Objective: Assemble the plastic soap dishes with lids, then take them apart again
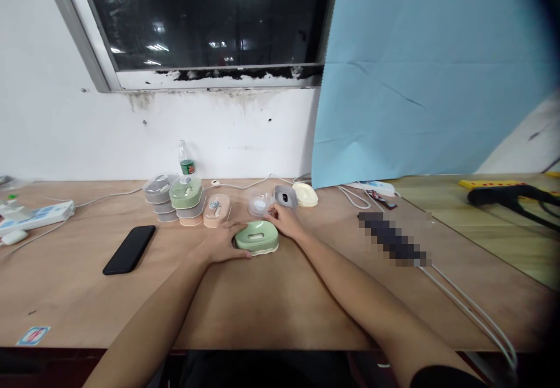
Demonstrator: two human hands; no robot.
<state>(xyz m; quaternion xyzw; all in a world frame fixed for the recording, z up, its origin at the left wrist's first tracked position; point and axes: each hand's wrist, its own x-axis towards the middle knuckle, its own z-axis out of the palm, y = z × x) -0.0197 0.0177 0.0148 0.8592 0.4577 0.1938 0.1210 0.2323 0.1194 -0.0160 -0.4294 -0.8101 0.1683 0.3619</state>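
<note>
A green oval soap dish (261,238) with a slotted middle and a cream lower rim rests on the table in front of me. My left hand (224,243) is closed round its left end, thumb along the front and fingers behind. Just beyond it lies a clear plastic lid (258,206). The curled fingers of my right hand (281,220) are at that lid's right edge and seem to pinch it; the fingertips are small and partly hidden. Behind them sit a grey soap dish part (286,195) and a cream oval part (305,195).
Stacked lidded soap boxes in grey (160,189), green (186,194) and peach (217,210) stand left of my hands. Nearby are a black phone (130,250), a bottle (186,159) and a power strip (41,217). A pixelated dark object (394,239) with white cables lies right.
</note>
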